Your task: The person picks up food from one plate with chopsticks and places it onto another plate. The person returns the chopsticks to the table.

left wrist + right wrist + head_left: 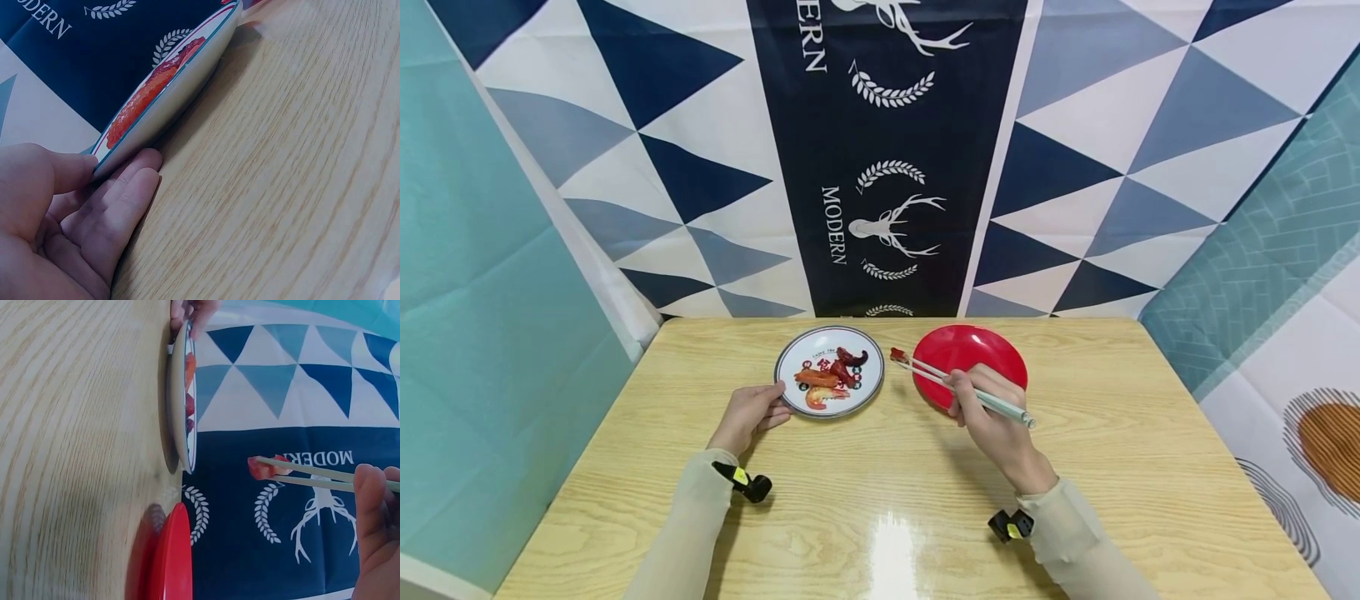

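Note:
My left hand (751, 415) pinches the near left rim of a white plate (867, 379), thumb on top and fingers underneath. Shrimp-like orange pieces (817, 378) and dark red pieces (842, 373) lie on it. In the left wrist view the plate (181, 94) appears edge-on, low over the table. My right hand (996, 425) grips pale chopsticks (1006, 408) above a red plate (947, 346). Between their tips is a small red piece of food (898, 356), in the air between the two plates; the right wrist view shows this piece (261, 468) well above the tabletop.
The wooden table (835, 492) ends at a patterned cloth backdrop (895, 125) just behind both plates. A teal panel (497, 292) borders the left side, and a patterned sheet (1285, 333) the right. Each wrist wears a small black camera (757, 487).

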`<state>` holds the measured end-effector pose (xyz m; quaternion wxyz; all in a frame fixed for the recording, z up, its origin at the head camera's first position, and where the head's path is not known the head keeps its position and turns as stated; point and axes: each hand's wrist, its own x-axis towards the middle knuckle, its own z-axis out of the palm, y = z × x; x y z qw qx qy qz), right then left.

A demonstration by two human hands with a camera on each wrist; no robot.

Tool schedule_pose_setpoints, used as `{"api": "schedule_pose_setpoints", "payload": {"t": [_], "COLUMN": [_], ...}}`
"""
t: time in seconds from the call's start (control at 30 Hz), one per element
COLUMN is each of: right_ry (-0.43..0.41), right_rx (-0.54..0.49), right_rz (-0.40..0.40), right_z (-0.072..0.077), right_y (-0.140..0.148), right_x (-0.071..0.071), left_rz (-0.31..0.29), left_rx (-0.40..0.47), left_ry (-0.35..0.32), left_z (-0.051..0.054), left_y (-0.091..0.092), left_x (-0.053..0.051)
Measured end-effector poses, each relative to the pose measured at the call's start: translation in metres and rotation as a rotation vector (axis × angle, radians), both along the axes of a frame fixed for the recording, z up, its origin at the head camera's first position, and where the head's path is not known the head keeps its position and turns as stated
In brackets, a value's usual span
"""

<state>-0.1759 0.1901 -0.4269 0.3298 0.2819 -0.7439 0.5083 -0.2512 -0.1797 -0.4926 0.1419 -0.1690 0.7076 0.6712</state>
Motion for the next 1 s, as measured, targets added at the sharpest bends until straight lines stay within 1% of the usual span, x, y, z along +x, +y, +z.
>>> {"api": "schedule_pose_setpoints", "payload": {"t": [0.2, 0.5, 0.57, 0.63, 0.8, 1.0], "right_ry": [-0.005, -0.076, -0.091, -0.096, -0.106, -0.147], "right_rx": [-0.003, -0.028, -0.036, -0.043, -0.055, -0.077], "right_rz": [0.001, -0.025, -0.032, -0.034, -0.019, 0.01], "right_z": [0.001, -0.001, 0.001, 0.007, 0.018, 0.022], "right_y": [-0.002, -0.007, -0.009, -0.013, -0.02, -0.024], "right_x": [-0.002, -0.003, -0.002, 0.0, 0.005, 0.006], "left_rz": [0.004, -0.002, 0.001, 0.003, 0.01, 0.013], "left_rx": [-0.01, -0.009, -0.01, -0.013, -0.015, -0.004], "left_ry": [0.002, 0.001, -0.003, -0.005, -0.01, -0.004], "left_z": [0.0, 0.0, -0.001, -0.001, -0.002, -0.003], "left_y": [-0.001, -0.001, -0.001, -0.001, -0.001, -0.001], "left_x": [-0.001, -0.001, -0.001, -0.001, -0.001, -0.001]}}
